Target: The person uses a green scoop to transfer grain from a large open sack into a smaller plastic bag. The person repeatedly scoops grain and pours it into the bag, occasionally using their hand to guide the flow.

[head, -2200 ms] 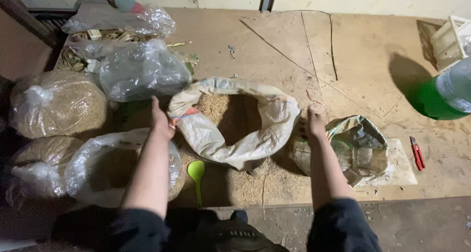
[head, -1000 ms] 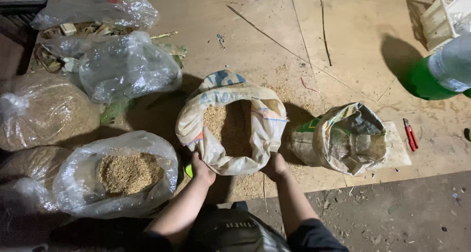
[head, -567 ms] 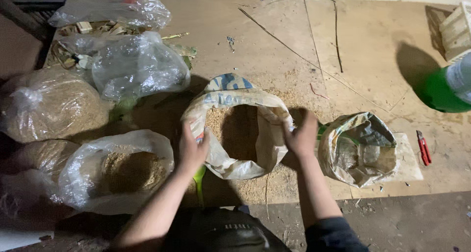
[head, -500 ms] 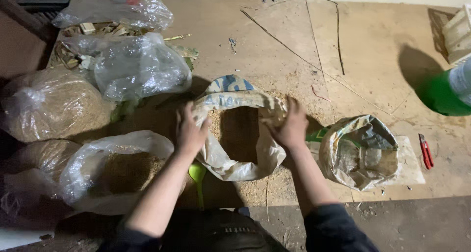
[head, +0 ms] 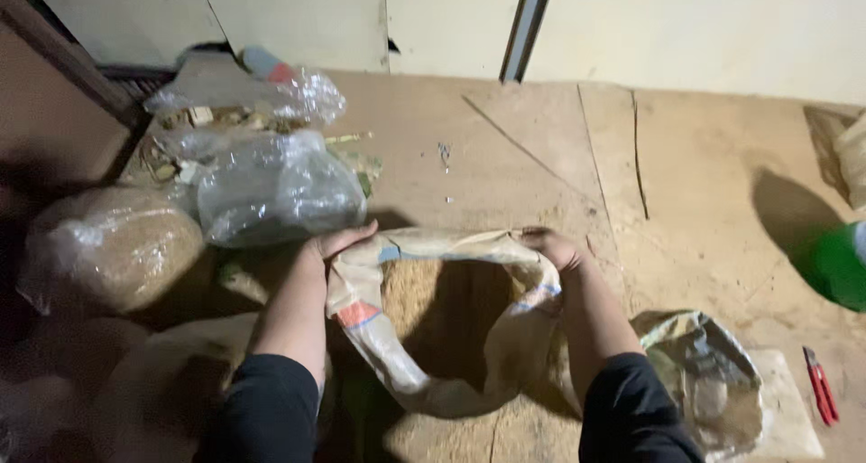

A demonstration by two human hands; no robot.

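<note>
Gripping the woven sack [head: 451, 337] by its far rim, my left hand [head: 338, 242] and right hand [head: 550, 247] are both clamped on it.

A pale wall [head: 686, 21] of flat panels runs along the top, split by a grey metal strip [head: 528, 26]. Below lies a worn plywood floor [head: 704, 183] (cracked, dusty), dimly lit, with dark shadows at left.
</note>
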